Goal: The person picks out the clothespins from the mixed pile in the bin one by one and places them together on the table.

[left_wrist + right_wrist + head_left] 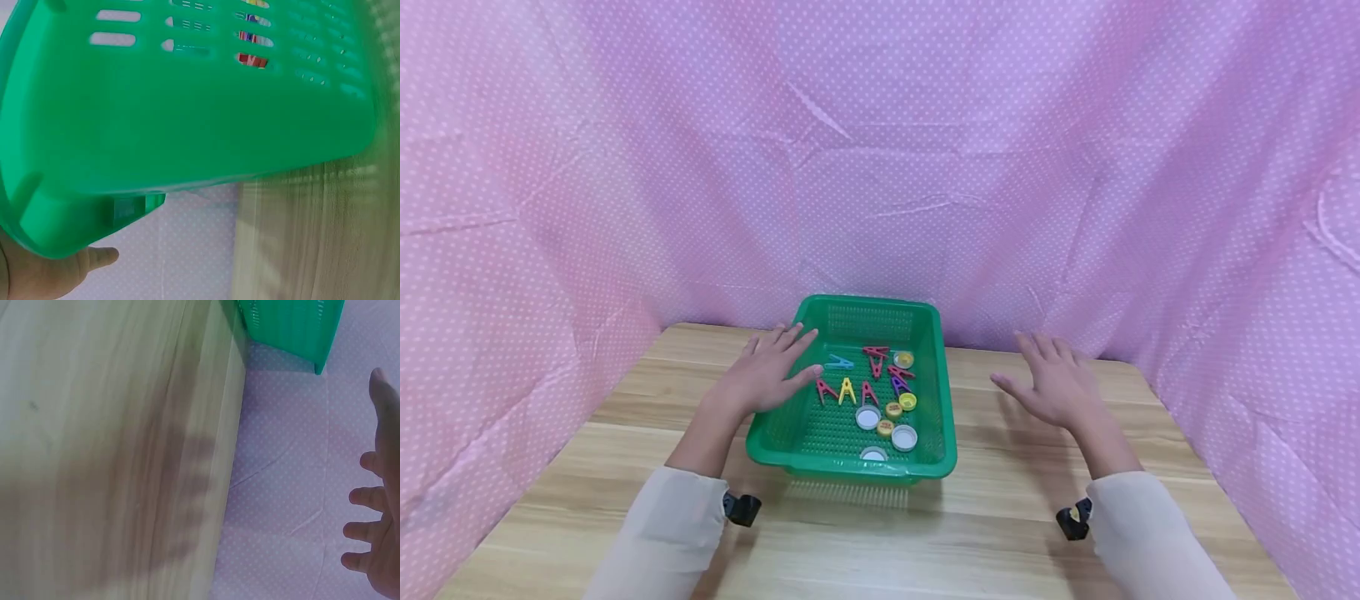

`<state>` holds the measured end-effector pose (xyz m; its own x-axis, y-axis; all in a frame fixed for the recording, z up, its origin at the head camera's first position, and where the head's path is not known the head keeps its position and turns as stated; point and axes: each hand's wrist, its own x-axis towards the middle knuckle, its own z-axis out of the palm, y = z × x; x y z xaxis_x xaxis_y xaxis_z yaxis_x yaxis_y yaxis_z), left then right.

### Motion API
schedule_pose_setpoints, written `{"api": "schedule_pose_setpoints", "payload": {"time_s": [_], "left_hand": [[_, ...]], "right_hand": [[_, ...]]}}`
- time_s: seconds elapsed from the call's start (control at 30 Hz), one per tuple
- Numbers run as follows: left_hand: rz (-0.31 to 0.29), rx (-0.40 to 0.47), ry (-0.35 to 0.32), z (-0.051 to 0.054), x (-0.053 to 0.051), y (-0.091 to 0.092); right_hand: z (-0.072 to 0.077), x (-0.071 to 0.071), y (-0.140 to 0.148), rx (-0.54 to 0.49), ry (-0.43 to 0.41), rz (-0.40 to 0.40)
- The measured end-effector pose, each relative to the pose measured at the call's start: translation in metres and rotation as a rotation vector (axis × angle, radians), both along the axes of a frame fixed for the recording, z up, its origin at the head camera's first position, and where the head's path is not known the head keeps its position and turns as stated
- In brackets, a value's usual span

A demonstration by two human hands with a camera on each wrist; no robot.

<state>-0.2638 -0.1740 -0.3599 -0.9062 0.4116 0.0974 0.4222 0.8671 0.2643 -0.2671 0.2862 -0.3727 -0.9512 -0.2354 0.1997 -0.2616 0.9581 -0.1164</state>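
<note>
A green basket [943,400] stands on the wooden table [1000,500], holding red, blue, yellow and purple clips, among them a yellow clip [847,390], plus several caps such as a white one [904,437]. At its left rim is my left hand [763,372], fingers spread and holding nothing; whether it touches the rim I cannot tell. In the left wrist view the basket's side [187,125] hides most of that hand [50,272]. To the basket's right, my right hand [1060,387] hovers above the table with spread fingers; the right wrist view shows the hand [387,506] holding nothing.
Pink dotted cloth [880,167] hangs behind the table and along both sides. The table's back edge lies just behind the basket. Black wrist mounts [742,509] sit at both sleeves. A shadow of the right hand falls on the wood.
</note>
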Motion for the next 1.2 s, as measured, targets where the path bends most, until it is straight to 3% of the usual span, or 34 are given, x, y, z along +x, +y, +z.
{"api": "schedule_pose_setpoints", "payload": {"time_s": [0.37,0.7,0.9,1.2], "left_hand": [[0.016,0.079,0.022,-0.004,-0.009,-0.009],[0.005,0.162,0.055,-0.012,-0.018,-0.016],[0.01,0.282,0.033,-0.017,-0.022,-0.021],[0.012,0.487,0.008,-0.034,-0.033,-0.032]], "right_hand": [[0.007,-0.017,-0.026,-0.065,0.009,0.087],[0.017,-0.029,-0.059,-0.04,-0.02,0.108],[0.02,-0.035,-0.079,-0.043,-0.022,0.13],[0.019,-0.043,-0.102,-0.032,-0.017,0.163]]}}
